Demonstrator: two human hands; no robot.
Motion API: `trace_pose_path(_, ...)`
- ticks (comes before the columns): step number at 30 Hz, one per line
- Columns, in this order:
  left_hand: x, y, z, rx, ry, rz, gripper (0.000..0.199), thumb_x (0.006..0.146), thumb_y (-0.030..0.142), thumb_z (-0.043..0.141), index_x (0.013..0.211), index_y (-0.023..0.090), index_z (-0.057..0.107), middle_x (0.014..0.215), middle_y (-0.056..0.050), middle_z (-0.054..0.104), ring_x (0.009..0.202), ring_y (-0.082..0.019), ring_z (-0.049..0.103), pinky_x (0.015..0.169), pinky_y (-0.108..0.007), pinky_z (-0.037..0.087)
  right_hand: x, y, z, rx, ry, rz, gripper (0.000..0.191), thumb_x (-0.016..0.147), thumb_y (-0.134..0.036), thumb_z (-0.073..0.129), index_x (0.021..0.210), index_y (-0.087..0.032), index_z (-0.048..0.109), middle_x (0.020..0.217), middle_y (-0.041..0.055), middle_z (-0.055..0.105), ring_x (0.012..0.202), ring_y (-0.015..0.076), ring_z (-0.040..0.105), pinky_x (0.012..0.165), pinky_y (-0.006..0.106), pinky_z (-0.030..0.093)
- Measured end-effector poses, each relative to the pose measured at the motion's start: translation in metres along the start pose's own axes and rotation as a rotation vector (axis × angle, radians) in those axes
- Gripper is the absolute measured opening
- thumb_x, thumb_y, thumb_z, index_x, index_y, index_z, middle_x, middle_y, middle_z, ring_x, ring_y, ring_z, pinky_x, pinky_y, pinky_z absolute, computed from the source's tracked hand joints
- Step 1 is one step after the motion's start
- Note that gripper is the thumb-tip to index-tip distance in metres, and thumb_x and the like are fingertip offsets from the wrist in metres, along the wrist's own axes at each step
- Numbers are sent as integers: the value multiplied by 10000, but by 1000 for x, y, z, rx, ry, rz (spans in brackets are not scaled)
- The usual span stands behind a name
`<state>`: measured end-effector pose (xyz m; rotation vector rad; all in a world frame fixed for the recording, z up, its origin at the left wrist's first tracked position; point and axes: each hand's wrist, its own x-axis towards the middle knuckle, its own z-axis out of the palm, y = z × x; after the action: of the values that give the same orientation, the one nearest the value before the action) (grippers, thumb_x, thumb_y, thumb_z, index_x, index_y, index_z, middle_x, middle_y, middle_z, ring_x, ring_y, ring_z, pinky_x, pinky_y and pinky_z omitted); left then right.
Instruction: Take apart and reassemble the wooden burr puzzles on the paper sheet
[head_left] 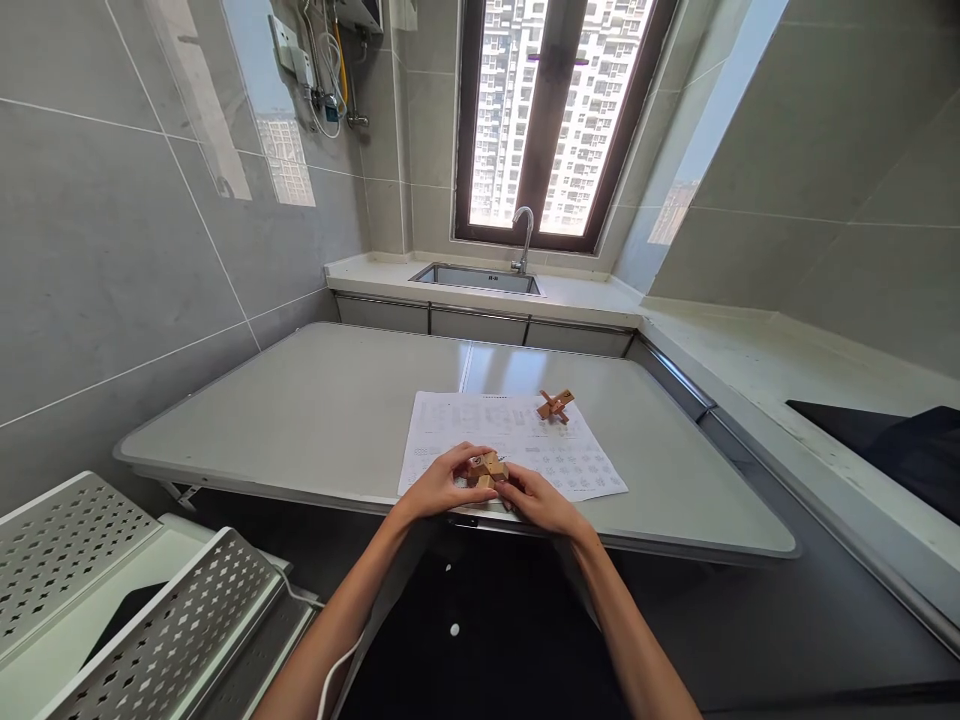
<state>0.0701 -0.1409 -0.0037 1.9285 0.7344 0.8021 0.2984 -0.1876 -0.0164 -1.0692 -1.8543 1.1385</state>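
Observation:
Between my two hands is a wooden burr puzzle (489,468) of interlocking light-brown blocks, low over the front part of a printed paper sheet (442,425). My left hand (442,482) curves round its left side, thumb in front and fingers behind. From the right, my right hand (538,498) closes on the puzzle with its fingertips; some of those fingers are hidden. A second wooden puzzle (556,406), with crossed reddish-brown sticks, rests on the sheet's far right part, apart from both hands. Rows of small diagrams cover the sheet.
The sheet lies on a pale folding table (300,410). Beyond it are a counter with a sink (480,278), a faucet (524,240) and a window. A white perforated rack (172,620) stands at the lower left. A dark bag-like item (900,450) lies on the right counter.

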Motion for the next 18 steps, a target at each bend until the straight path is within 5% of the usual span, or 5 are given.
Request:
trace_pose_path(9, -2, 3, 1, -37, -8, 13, 633, 829, 408, 845, 1404, 241, 641, 1345, -99, 641, 1091, -228, 660, 1004, -373, 532, 1, 6, 5, -9, 93, 39, 348, 1005, -517, 601, 1139, -199, 645, 662, -48, 575, 609, 154, 490, 624, 285, 385)
trace_pose_path(18, -2, 9, 1, -63, -39, -3, 658, 835, 347, 823, 1441, 209, 607, 1257, -85, 696, 1044, -214, 657, 997, -372, 529, -2, 8, 9, -73, 155, -43, 270, 1041, -458, 548, 1105, -213, 641, 671, -37, 579, 635, 170, 515, 662, 299, 406)
